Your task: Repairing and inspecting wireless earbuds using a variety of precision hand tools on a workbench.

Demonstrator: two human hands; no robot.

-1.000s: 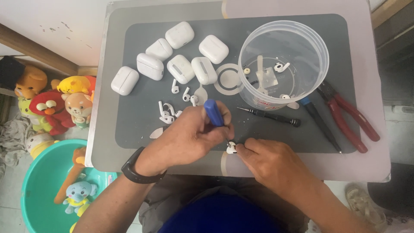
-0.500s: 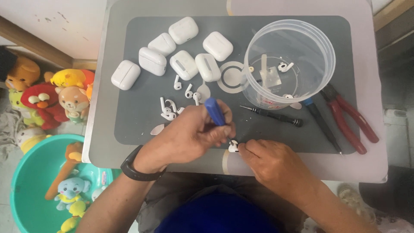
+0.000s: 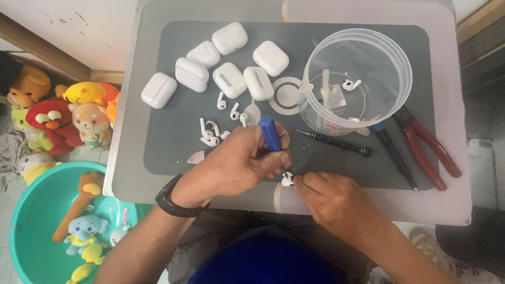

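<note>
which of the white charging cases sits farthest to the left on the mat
The white case alone at the mat's left edge; the other five cluster further right.

white earbud, pinched upright, blue-handled screwdriver tilted

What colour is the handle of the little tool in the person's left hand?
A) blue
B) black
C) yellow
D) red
A: the left hand grips a small screwdriver with a blue handle, its tip at the white earbud pinched by the right hand.
</note>
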